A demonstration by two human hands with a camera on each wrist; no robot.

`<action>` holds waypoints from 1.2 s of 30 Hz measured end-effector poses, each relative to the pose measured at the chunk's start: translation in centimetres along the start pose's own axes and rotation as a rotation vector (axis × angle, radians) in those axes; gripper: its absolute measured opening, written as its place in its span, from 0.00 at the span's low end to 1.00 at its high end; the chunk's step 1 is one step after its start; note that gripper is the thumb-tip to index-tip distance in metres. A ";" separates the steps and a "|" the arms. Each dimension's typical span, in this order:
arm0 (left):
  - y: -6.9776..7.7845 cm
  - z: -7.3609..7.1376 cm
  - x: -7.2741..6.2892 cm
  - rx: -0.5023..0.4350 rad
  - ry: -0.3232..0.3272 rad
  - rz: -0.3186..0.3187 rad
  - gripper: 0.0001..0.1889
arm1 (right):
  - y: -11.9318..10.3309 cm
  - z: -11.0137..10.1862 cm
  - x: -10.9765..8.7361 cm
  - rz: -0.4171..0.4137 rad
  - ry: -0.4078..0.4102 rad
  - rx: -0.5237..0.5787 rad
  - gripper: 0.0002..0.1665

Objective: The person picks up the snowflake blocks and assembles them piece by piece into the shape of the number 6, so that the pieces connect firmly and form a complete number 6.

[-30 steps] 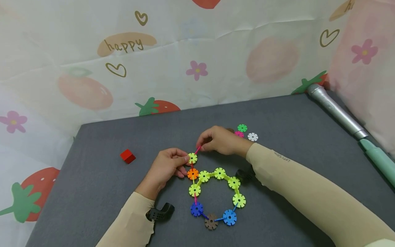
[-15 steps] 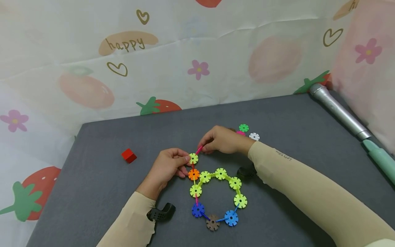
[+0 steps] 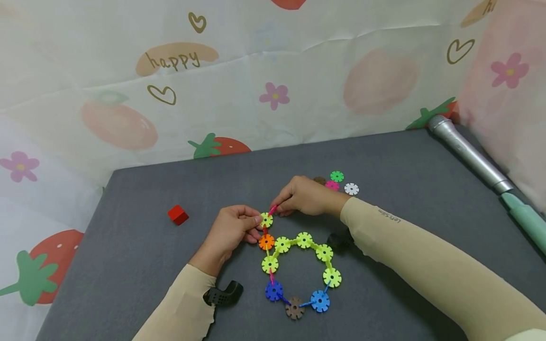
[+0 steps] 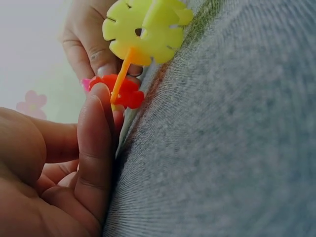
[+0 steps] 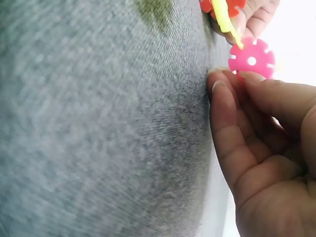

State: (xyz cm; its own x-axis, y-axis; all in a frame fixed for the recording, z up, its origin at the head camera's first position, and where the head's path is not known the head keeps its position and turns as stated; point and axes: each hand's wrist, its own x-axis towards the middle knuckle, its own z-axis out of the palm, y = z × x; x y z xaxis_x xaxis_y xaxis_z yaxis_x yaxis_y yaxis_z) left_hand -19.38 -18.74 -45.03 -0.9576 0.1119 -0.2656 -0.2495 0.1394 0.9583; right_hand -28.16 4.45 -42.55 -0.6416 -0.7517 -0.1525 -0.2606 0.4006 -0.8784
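My left hand (image 3: 230, 227) pinches a yellow-green notched snowflake disc (image 3: 267, 219) at the top of a chain of linked discs. Between finger and thumb, my right hand (image 3: 304, 195) holds a pink snowflake disc (image 5: 252, 57), its edge meeting the yellow-green one. Below them, a red disc (image 4: 129, 93) joins to an orange disc (image 3: 266, 242). From there the chain runs into a ring of yellow-green discs (image 3: 304, 240), a dark blue disc (image 3: 274, 291), a brown disc (image 3: 295, 309) and a light blue disc (image 3: 320, 301).
Behind the right hand lie loose discs: a green one (image 3: 337, 176), a white one (image 3: 351, 189), a pink one (image 3: 332, 185) and a partly hidden brown one. A red block (image 3: 177, 215) sits at the left. A microphone (image 3: 469, 151) lies along the table's right side.
My right hand has come down slightly, bringing the pink disc closer against the yellow-green one. The left hand keeps its pinch, and the ring stays nearly in place.
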 end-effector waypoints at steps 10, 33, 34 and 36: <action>0.0 -0.3 0.2 -0.020 0.001 -0.016 0.07 | -0.7 0.2 -0.2 -0.015 -0.008 -0.119 0.10; -0.5 -0.7 0.1 -0.039 -0.061 0.010 0.09 | -0.1 -5.4 -5.1 -0.020 0.325 0.144 0.22; -0.5 -0.7 0.1 -0.039 -0.061 0.010 0.09 | 0.0 -5.6 -5.4 -0.015 0.344 0.152 0.23; -0.5 -0.7 0.1 -0.039 -0.060 0.011 0.09 | 0.4 -5.9 -5.9 -0.002 0.376 0.165 0.23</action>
State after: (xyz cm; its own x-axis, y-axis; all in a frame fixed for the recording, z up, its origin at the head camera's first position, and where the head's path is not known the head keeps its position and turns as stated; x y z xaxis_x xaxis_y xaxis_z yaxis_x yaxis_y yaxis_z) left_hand -19.49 -19.47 -45.42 -0.9502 0.1718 -0.2600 -0.2458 0.0998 0.9642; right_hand -28.74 12.11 -39.29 -0.8682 -0.4963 -0.0018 -0.1622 0.2872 -0.9440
